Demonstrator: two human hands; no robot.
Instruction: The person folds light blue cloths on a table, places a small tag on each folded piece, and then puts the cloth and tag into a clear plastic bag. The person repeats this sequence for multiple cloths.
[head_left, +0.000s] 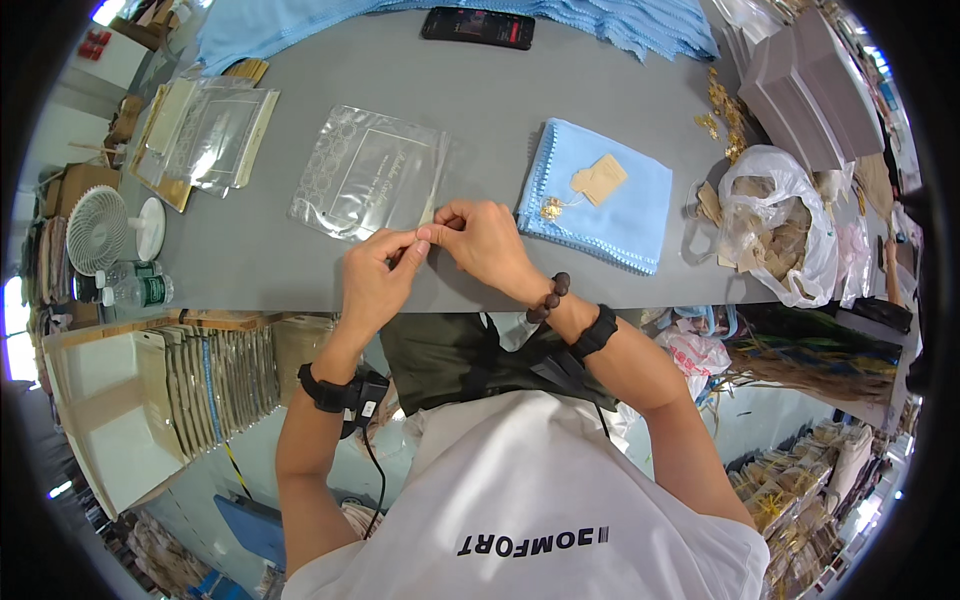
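Note:
A clear plastic bag with a white printed pattern and writing lies flat before me on the grey table. My left hand and my right hand meet at its near right corner, thumbs and forefingers pinching the edge. The pinched bit of film is mostly hidden by the fingertips. Right of my right hand lies a folded light blue cloth with a looped, stitched edge. On top of the cloth rest a tan paper tag and a small gold ornament, joined by a thin string.
More plastic bags, a white fan and plastic bottles stand left. At the back are blue cloths and a phone. Gold ornaments, cardboard sheets and a bag of paper scraps occupy the right.

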